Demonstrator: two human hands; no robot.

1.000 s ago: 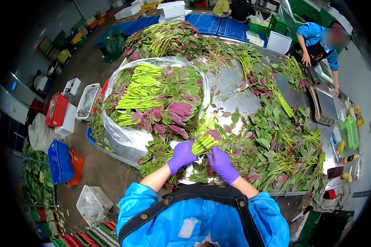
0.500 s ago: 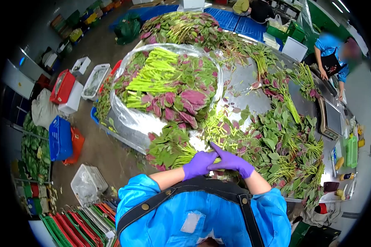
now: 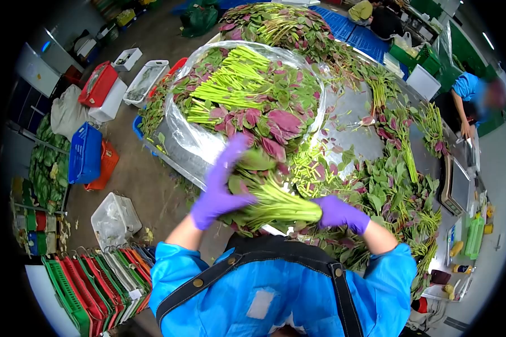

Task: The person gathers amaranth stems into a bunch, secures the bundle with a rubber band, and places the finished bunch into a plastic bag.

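So the bunch (image 3: 284, 208) is right in front of the apron (image 3: 272, 245), right hand (image 3: 341, 214) at its stem ends, grip hard to tell. Left hand (image 3: 215, 194) has fingers spread wide by the leaves, so stems could slip out. Stuffed plastic bag (image 3: 180, 130) sits just beyond.
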